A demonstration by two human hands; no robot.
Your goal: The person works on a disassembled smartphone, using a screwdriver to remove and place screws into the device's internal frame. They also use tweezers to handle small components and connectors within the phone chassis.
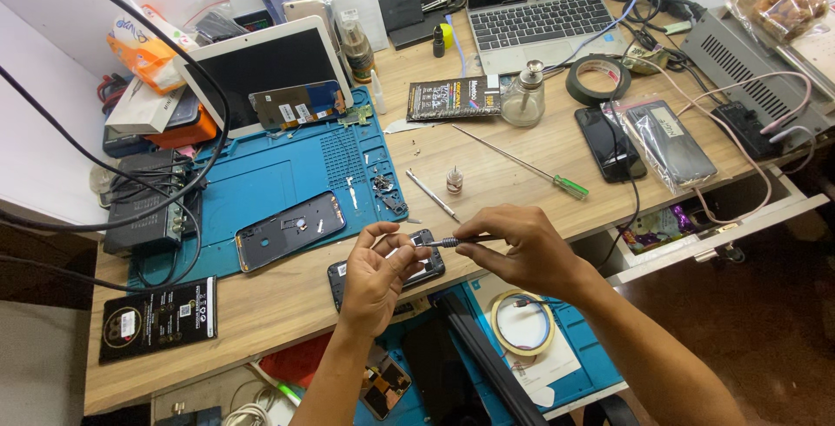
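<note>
Head view: my right fingers [487,239] pinch a screwdriver [452,241]; my left fingers [402,250] pinch its tip, above a phone [426,265] on the surface [287,304].

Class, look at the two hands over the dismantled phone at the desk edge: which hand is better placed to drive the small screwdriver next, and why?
Probably the right hand: it already grips the screwdriver handle, tip towards the left hand, which is at the phone.

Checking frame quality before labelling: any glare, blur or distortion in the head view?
Head view: even indoor light, soft shadows. Mild glare on the tablet screen and plastic bags. Wide-angle bending at the edges. Hands sharp: left hand, right hand on a small screwdriver; the near cable at the top left is blurred.
</note>
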